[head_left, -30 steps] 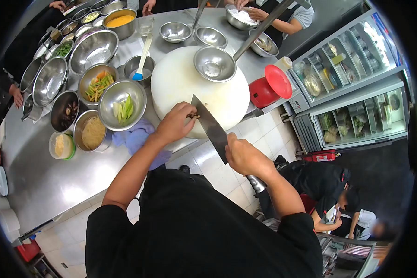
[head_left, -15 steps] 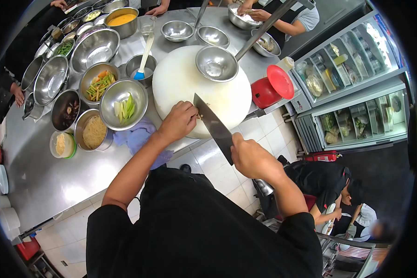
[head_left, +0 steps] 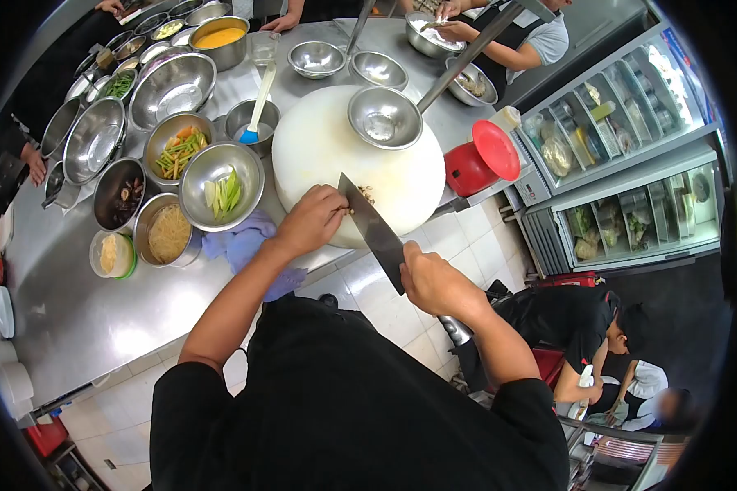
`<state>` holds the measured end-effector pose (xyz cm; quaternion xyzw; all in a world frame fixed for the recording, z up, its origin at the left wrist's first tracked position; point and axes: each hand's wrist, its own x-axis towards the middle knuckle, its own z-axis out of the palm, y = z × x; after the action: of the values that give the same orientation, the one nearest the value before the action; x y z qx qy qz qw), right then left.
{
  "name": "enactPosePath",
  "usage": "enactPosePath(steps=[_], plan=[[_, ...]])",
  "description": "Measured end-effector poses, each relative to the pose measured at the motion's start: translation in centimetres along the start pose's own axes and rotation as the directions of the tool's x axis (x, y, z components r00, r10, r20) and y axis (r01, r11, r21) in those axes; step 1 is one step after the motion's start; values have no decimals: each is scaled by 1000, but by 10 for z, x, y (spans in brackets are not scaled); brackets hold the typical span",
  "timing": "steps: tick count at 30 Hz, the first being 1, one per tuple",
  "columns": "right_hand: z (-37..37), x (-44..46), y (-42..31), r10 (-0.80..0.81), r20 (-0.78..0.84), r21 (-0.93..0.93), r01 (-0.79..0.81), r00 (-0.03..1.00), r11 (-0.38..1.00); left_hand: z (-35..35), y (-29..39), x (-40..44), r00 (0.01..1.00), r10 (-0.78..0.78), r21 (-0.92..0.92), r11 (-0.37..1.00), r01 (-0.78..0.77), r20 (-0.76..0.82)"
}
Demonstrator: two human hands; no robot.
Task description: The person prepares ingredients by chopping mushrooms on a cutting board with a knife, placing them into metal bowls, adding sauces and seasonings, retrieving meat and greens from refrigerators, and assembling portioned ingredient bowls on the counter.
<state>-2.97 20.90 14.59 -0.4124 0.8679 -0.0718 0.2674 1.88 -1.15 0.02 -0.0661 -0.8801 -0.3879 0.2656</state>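
Observation:
A broad dark cleaver [head_left: 374, 233] rests with its blade over the round white cutting board [head_left: 311, 147], its tip pointing away from me. My right hand [head_left: 438, 282] is closed round its handle. To the left of the blade, my left hand [head_left: 313, 221] has its fingers curled together on a small brown piece, mostly hidden under the fingertips. Small brown bits [head_left: 367, 194] lie on the board just right of the blade. An empty steel bowl [head_left: 385, 118] stands on the board's far part.
Left of the board are steel bowls of cut scallion [head_left: 222, 195], carrot strips [head_left: 180, 153] and pale shreds [head_left: 170, 233], plus a blue cloth [head_left: 246, 245]. A red container [head_left: 469, 168] stands right. Co-workers stand across the table and a person [head_left: 577, 327] bends at lower right.
The cleaver shifted right, then back left, with my right hand. More brown bits now show right of the blade. My left hand moved only slightly. The person at lower right has shifted.

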Motion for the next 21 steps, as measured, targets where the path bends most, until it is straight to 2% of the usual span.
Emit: enactPosePath(steps=[2,6,8,18,21], plan=[[-4,-1,-5,31,20,7,-32,999,999,-6,8,0,990,-51,-114,993,36,-130],[-4,-1,-9,60,45,-16,-59,997,998,-12,5,2,993,-27,-28,999,24,-118],[-4,0,-10,55,45,-23,-54,997,998,-8,-4,2,998,-37,24,999,36,49],[-24,-13,-23,75,52,-71,-72,996,995,-1,-3,2,1000,-3,100,995,4,-3],[2,-2,-5,17,12,-31,-17,1000,999,-2,-3,1,999,10,79,997,-7,-40]])
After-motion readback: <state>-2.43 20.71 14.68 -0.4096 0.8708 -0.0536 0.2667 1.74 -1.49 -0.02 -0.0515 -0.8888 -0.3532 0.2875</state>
